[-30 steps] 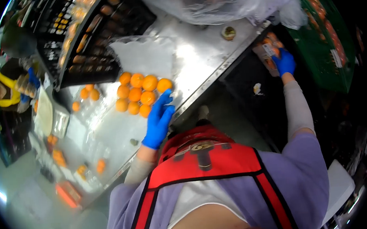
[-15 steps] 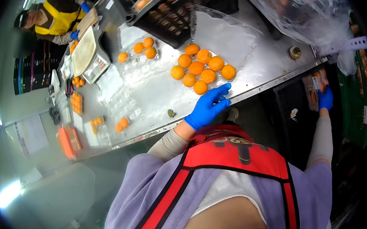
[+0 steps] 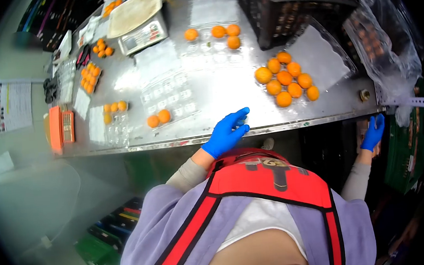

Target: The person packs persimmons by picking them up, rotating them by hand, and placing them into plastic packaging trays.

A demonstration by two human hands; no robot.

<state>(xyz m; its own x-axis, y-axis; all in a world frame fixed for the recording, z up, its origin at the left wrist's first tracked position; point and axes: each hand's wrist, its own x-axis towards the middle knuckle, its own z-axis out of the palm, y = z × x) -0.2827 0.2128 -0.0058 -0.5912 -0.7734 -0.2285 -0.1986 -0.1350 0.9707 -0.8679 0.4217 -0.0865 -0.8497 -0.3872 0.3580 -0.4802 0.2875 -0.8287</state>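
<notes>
Both my hands wear blue gloves. My left hand (image 3: 226, 133) hovers at the front edge of the metal table (image 3: 228, 89), holding nothing, its fingers apart. Nearest to it is a clear plastic tray with several oranges (image 3: 284, 78); the tray's lid (image 3: 323, 59) lies folded out on the right. Off the right end of the table, my right hand (image 3: 373, 132) is raised with fingers stretched out. Beneath it, a packed tray of oranges (image 3: 361, 133) shows partly in a dark crate; the hand covers much of it.
Other clear trays (image 3: 169, 98) lie leftward, some with a few oranges. A weighing scale (image 3: 139, 26) stands at the back left, an orange device (image 3: 62, 129) at the left end. A black crate (image 3: 302, 13) of packs stands back right, beside a plastic bag (image 3: 389, 44). Green crates (image 3: 405, 152) are at right.
My right hand has come up off the packed tray in the dark crate and its fingers have straightened. My view has turned, shifting the table's things; the person across the table is out of view.
</notes>
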